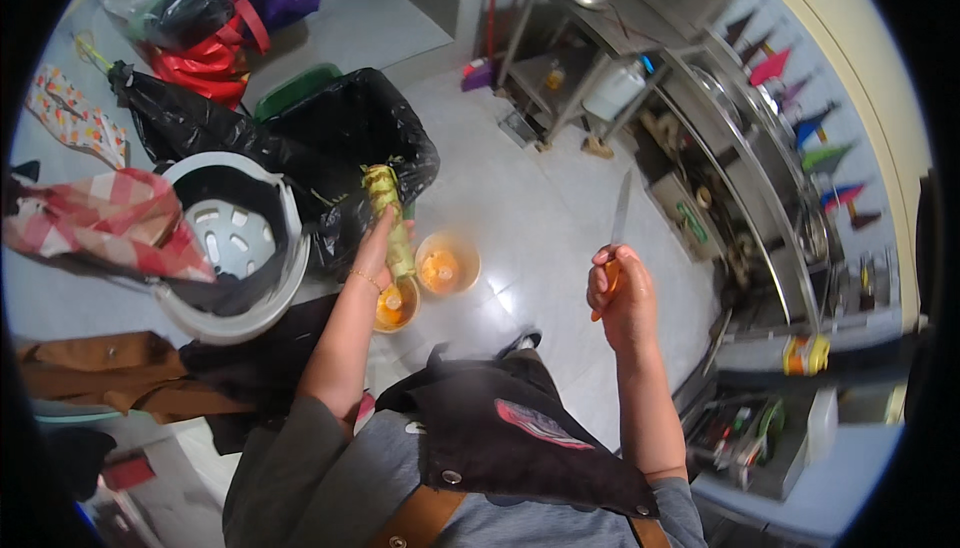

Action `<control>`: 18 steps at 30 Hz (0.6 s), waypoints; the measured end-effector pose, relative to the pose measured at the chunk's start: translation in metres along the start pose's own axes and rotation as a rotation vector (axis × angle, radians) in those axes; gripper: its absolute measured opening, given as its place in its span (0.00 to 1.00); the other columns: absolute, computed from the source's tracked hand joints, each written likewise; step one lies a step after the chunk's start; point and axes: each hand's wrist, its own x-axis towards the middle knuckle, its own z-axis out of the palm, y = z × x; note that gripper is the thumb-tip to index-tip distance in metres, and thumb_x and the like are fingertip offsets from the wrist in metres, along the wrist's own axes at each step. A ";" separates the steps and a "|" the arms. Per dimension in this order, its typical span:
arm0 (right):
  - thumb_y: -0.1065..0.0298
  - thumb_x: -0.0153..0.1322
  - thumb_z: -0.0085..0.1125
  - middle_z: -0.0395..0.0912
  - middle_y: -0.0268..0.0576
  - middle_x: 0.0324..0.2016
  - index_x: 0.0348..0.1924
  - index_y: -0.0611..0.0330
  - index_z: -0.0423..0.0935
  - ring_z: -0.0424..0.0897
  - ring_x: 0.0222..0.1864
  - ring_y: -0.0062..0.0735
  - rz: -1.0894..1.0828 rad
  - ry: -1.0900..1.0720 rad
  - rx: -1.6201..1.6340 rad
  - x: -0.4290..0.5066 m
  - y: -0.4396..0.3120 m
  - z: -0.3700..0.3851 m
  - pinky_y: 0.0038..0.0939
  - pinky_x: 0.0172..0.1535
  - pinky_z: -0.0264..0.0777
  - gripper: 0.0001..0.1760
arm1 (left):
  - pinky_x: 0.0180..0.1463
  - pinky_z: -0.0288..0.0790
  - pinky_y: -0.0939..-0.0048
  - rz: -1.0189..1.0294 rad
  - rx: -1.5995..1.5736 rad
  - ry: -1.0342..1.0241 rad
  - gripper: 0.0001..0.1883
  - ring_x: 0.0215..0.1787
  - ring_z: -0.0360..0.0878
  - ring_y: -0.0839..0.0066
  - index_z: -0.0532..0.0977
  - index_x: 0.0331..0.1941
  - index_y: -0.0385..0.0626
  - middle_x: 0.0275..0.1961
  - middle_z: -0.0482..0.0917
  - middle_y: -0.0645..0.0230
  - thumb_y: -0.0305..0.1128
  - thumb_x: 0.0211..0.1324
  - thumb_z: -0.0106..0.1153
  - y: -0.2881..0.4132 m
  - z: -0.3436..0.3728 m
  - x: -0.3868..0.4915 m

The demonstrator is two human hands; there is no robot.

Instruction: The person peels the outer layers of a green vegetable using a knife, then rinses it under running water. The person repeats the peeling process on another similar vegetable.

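Observation:
My left hand (380, 248) is wrapped around a thick, pale green vegetable stalk (382, 188) with brownish patches and a ragged, leafy upper end. That end reaches over the near edge of a bin lined with a black plastic bag (352, 127). In my right hand (628, 296) is a knife, its orange handle (613, 276) in my fist and its narrow blade (622, 206) pointing away from me. The knife is well apart from the stalk. Below the stalk's lower end are two round containers, one pale-rimmed (471, 278) and one smaller (409, 320), both orange inside.
A white bucket-like container with a slotted insert (232, 236) is at the left, partly covered by a red checked cloth (135, 225). Bags (202, 60) are piled beyond the bin. Steel shelving (750, 165) lines the right side. A metal table (592, 19) stands at the back.

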 end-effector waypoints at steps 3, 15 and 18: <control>0.53 0.79 0.46 0.67 0.33 0.21 0.40 0.61 0.74 0.61 0.18 0.19 0.098 -0.129 -0.065 0.093 -0.008 -0.007 0.22 0.20 0.54 0.19 | 0.40 0.77 0.70 0.163 0.034 0.081 0.22 0.41 0.80 0.76 0.67 0.57 0.50 0.45 0.83 0.65 0.50 0.69 0.56 0.006 0.009 0.041; 0.60 0.81 0.49 0.74 0.38 0.24 0.46 0.61 0.77 0.73 0.26 0.28 -0.357 -1.170 -0.823 0.399 -0.057 0.133 0.29 0.35 0.70 0.14 | 0.42 0.78 0.69 0.503 -0.158 0.242 0.20 0.38 0.80 0.74 0.65 0.62 0.48 0.48 0.82 0.61 0.43 0.72 0.50 0.072 0.122 0.086; 0.50 0.76 0.57 0.81 0.61 0.32 0.41 0.65 0.73 0.82 0.38 0.61 -0.436 -1.271 -0.986 0.427 -0.051 0.192 0.46 0.39 0.75 0.22 | 0.34 0.74 0.71 0.547 -0.230 0.371 0.23 0.31 0.79 0.73 0.65 0.60 0.48 0.42 0.80 0.62 0.51 0.71 0.50 0.081 0.144 0.092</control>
